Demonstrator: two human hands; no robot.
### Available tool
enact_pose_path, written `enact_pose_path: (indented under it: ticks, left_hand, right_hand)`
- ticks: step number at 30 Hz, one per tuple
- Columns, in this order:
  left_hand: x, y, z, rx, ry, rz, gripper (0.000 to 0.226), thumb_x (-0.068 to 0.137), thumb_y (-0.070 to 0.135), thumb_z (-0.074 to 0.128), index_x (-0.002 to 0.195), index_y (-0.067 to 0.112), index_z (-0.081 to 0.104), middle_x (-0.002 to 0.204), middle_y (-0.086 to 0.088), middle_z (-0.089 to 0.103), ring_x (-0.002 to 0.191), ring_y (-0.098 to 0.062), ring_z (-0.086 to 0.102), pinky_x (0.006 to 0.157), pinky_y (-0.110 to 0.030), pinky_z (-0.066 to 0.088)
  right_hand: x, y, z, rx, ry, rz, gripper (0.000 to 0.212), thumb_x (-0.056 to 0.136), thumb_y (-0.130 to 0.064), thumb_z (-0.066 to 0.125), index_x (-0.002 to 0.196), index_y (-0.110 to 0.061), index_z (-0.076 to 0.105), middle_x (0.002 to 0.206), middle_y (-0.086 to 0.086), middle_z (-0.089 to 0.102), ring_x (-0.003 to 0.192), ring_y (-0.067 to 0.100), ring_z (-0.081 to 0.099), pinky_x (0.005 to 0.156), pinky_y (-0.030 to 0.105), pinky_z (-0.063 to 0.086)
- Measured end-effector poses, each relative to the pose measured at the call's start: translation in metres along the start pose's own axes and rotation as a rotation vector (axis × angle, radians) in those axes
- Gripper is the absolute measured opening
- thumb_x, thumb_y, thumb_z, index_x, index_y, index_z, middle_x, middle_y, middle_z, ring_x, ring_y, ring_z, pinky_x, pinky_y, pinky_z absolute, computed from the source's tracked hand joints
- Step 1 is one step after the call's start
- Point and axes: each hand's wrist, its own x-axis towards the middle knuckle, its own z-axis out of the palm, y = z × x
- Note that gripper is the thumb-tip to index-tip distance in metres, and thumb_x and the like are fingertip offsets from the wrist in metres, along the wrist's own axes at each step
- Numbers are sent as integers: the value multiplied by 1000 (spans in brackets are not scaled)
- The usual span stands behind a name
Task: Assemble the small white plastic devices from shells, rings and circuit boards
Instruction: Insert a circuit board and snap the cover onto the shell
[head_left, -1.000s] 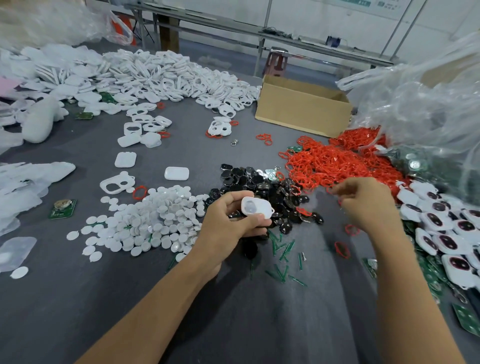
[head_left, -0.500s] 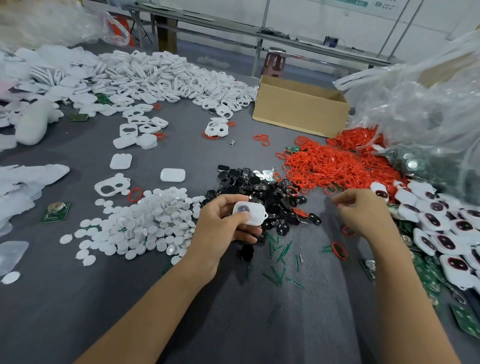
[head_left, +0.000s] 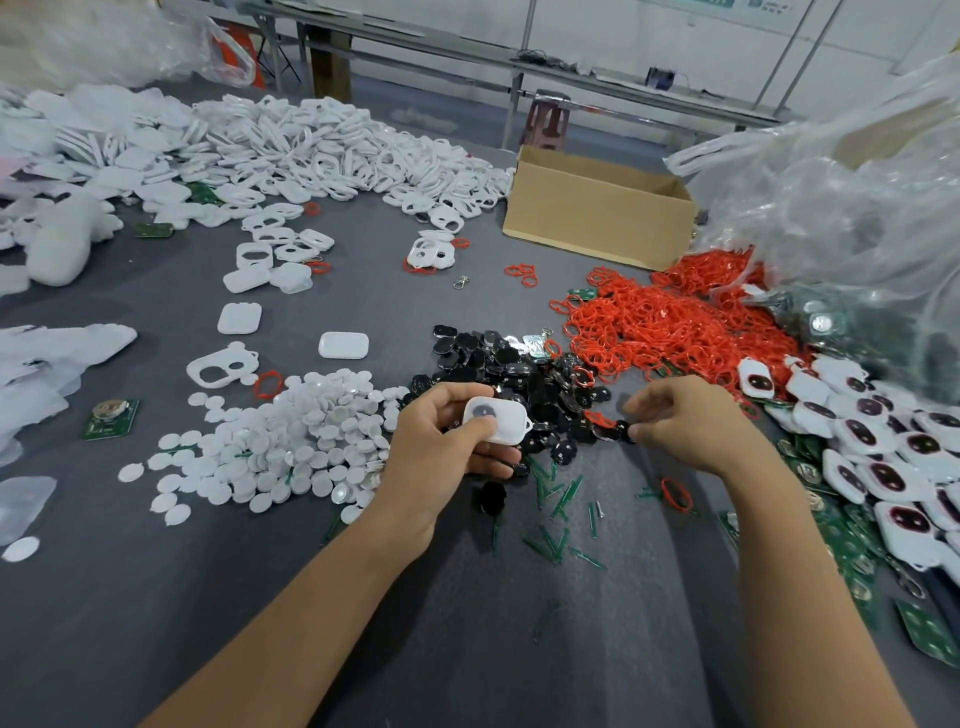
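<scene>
Two hands work at the near edge of the black pile (head_left: 519, 374). The left hand (head_left: 447, 452) grips a white shell (head_left: 496, 421) with the thumb on its top face. The shell is held just above the pile's near-left edge, round grey window facing up. The right hand (head_left: 685, 426) is curled, fingertips together on a black piece (head_left: 618, 432) at the pile's near-right edge; can't tell if it is actually pinched. The gap between the hands is narrow, with pile spill under it.

White discs (head_left: 291, 441) butt against the pile's left side. Red rings (head_left: 675, 327) touch its far-right side. A cardboard box (head_left: 597, 218) sits well beyond the pile, with a bare strip of table between. Finished devices (head_left: 883, 457) crowd right of the pile, beside the right wrist. Green strips (head_left: 556, 499) lie scattered just nearer than the pile, a loose red ring (head_left: 675, 493) among them. Nearer still, the grey table (head_left: 467, 639) lies open between both forearms.
</scene>
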Motion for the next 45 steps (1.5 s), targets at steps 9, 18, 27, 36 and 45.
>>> enact_pose_path:
  ticks: [9,18,27,36,45]
  left_hand:
    - [1,-3,0,-10,-6,-2,19,94,-6,53,104,8,62,90,-12,69,60,-25,70,52,-26,55]
    - [1,-4,-1,-32,-6,-1,23,89,-5,62,106,10,62,98,-14,67,65,-26,71,57,-28,57]
    - [1,-4,-3,-39,-14,6,22,91,-8,57,103,9,63,94,-12,67,63,-25,71,56,-27,57]
    - [2,-5,-3,-37,-21,14,22,91,-9,57,103,9,63,90,-11,68,61,-25,70,56,-27,57]
    - [1,-6,-2,-9,-23,20,22,91,-6,59,105,10,63,91,-8,70,64,-27,71,57,-27,57]
  right_hand:
    - [-2,-4,2,-43,-35,-2,24,78,-7,75,101,-10,70,99,6,70,88,18,61,80,24,43]
    - [-11,-25,-22,-12,215,-118,39,79,10,51,85,-23,70,81,-4,65,74,11,58,69,19,40]
    - [-14,43,-36,-252,-178,385,32,82,-2,67,114,-5,65,117,17,64,107,31,59,94,40,48]
    - [-32,41,-44,-262,-208,355,30,76,-11,78,101,-15,62,110,8,64,103,26,58,89,32,46]
    - [-64,46,-30,-401,-226,176,37,66,-25,84,88,-25,55,103,4,57,99,22,53,74,27,40]
